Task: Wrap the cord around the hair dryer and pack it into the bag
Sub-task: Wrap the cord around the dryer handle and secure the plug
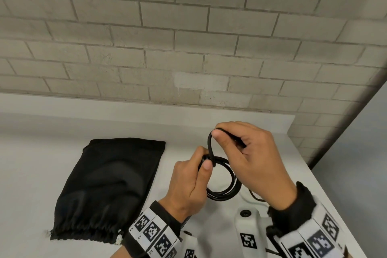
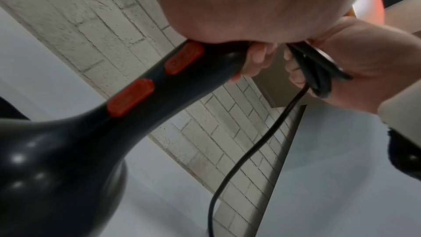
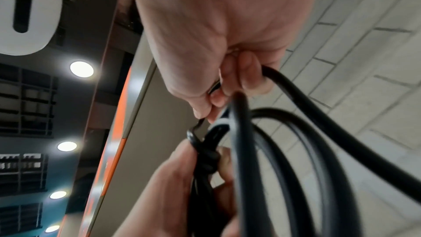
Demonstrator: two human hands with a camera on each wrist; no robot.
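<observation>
A black drawstring bag (image 1: 109, 188) lies flat on the white table (image 1: 41, 174), left of both hands. In the left wrist view my left hand (image 2: 255, 60) grips the handle of the black hair dryer (image 2: 91, 123), which has orange buttons. In the head view the left hand (image 1: 201, 165) hides the dryer and also holds several coils of the black cord (image 1: 229, 189) together. My right hand (image 1: 222, 135) pinches a raised loop of the cord (image 3: 296, 114) just above the left thumb. A loose length of cord (image 2: 250, 150) hangs down to the table.
A grey brick wall (image 1: 188, 37) stands right behind the table. The table's right edge (image 1: 335, 176) runs diagonally close to my right wrist. White camera mounts (image 1: 247, 224) sit below both wrists.
</observation>
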